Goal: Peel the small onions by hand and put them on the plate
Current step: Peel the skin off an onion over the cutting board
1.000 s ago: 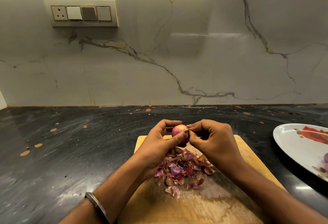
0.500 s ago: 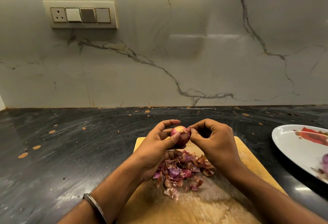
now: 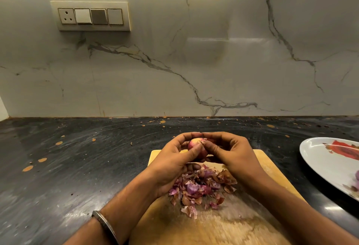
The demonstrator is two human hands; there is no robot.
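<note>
Pink-skinned onion [image 3: 196, 144] held above wooden board [image 3: 272, 169], over peel heap [image 3: 200, 186]. Left hand [image 3: 172, 161] fingers curled round it; right hand [image 3: 231, 153] thumb and forefinger pinching a skin flap at its top. Plate [image 3: 318, 159] sits well apart on the table [image 3: 77, 157], far right. Risk: thin skin tears short, or onion slips from grip mid-pull and rolls off the board.

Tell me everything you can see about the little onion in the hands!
The small onion is round, pinkish-red with a pale yellowish patch on top, and looks smooth and shiny. It is held above the far end of the wooden cutting board. The left hand wraps round it, thumb across its front; the right hand pinches a thin bit of skin at its side.
</note>
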